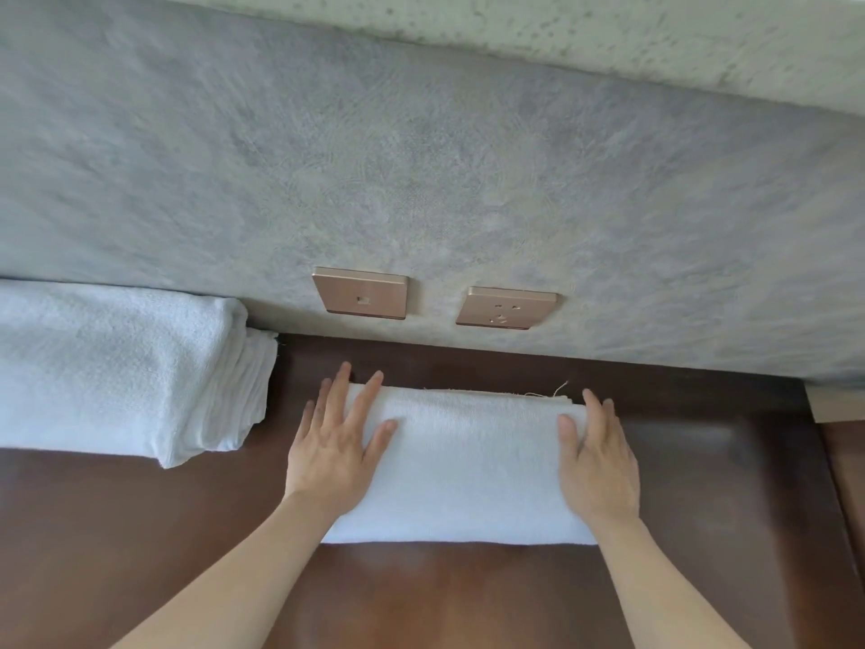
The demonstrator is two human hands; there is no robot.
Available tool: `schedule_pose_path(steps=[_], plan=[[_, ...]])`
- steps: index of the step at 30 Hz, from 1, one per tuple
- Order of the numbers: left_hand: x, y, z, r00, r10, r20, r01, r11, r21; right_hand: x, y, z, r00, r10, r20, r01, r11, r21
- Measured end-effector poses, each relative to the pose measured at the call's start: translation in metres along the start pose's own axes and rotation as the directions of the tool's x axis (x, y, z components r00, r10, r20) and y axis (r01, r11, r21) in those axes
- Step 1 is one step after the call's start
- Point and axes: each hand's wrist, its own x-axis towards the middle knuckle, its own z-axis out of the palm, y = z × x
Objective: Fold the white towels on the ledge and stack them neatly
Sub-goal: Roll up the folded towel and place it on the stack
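Observation:
A folded white towel lies flat on the dark brown wooden ledge, a loose thread sticking up at its far edge. My left hand rests flat on the towel's left end, fingers spread. On the right end my right hand presses down, fingers together and pointing toward the wall. Neither hand grips the cloth. To the left sits a stack of white towels against the wall, its folded layers showing at the right end.
A grey textured wall rises behind the ledge, with a rose-gold switch plate and a matching power socket just above the towel. The ledge's right edge ends at a lighter surface.

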Motion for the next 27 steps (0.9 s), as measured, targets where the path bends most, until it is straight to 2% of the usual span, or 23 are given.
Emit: schedule_pose_path(steps=[3,5,6,9,12,14,19,23,27], plan=[[-0.012,0.007,-0.004,0.991,-0.127,-0.035,0.115,0.966,-0.233,-0.004,-0.008,-0.001,0.995,0.092,-0.023,-0.091,0.994,0.064],[-0.023,0.018,-0.007,0.961,-0.267,-0.079,0.212,0.885,-0.416,-0.009,-0.017,-0.001,0.984,0.172,-0.044,-0.168,0.982,0.082],[-0.027,0.023,-0.008,0.928,-0.369,-0.053,0.293,0.810,-0.507,-0.013,-0.020,0.000,0.975,0.220,-0.029,-0.216,0.971,0.101],[-0.029,0.033,-0.017,0.787,-0.597,0.153,0.556,0.580,-0.595,-0.017,-0.022,-0.001,0.940,0.333,0.079,-0.342,0.914,0.217],[-0.020,0.038,-0.032,0.698,-0.637,0.326,0.687,0.467,-0.557,-0.009,-0.019,-0.008,0.936,0.297,0.188,-0.342,0.891,0.298],[-0.021,0.039,-0.041,0.703,-0.618,0.353,0.684,0.450,-0.574,-0.007,-0.019,-0.017,0.928,0.281,0.244,-0.355,0.867,0.351],[-0.055,0.035,-0.080,0.735,-0.615,0.284,0.633,0.473,-0.613,-0.035,-0.032,-0.042,0.924,0.162,0.347,-0.323,0.816,0.480],[-0.088,0.006,-0.138,0.736,-0.662,0.143,0.578,0.505,-0.641,-0.071,-0.079,-0.057,0.944,0.048,0.327,-0.231,0.803,0.549],[-0.109,-0.056,-0.197,0.758,-0.651,0.022,0.482,0.538,-0.691,-0.105,-0.151,-0.064,0.949,-0.077,0.305,-0.121,0.806,0.580]])
